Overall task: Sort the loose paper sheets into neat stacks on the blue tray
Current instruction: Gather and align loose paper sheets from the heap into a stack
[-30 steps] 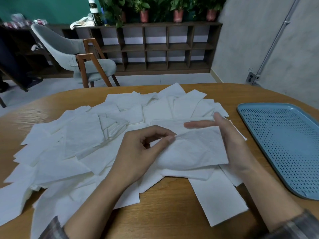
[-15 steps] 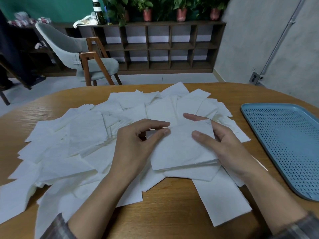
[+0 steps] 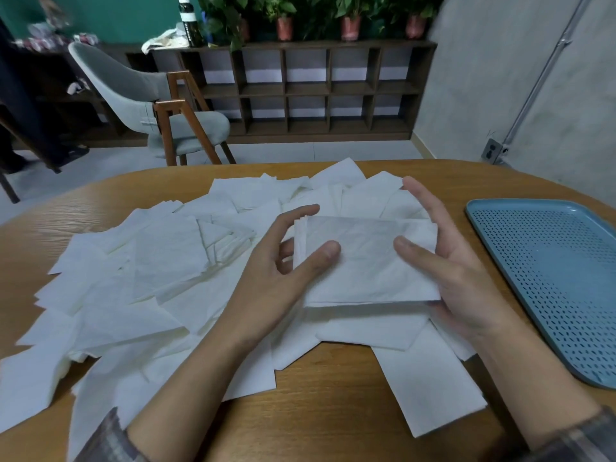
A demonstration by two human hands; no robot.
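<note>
Two hands hold one small stack (image 3: 363, 265) of white paper sheets between them, raised just above the table (image 3: 333, 415). The left hand (image 3: 280, 278) grips the stack's left edge: thumb pressed on the top sheet, forefinger reaching along the far left corner, other fingers curled beneath. The right hand (image 3: 466, 285) takes the right edge: thumb laid on the top sheet, palm under the near right corner, fingers held straight along the side. The stack's edges are roughly squared, with slight stagger at the left.

Beneath and to the left of the hands, the loose sheets (image 3: 160, 271) lie spread in an overlapping heap across the wooden table; several more show past the stack and under the right wrist.

The blue tray (image 3: 550, 295), perforated, sits at the table's right edge, apart from the right hand. Every sheet in view is on the table or in the hands, left of the tray.

Behind the table stand a grey chair (image 3: 140, 95) and a cubby shelf (image 3: 300, 91) with potted plants (image 3: 350, 25) on top.
</note>
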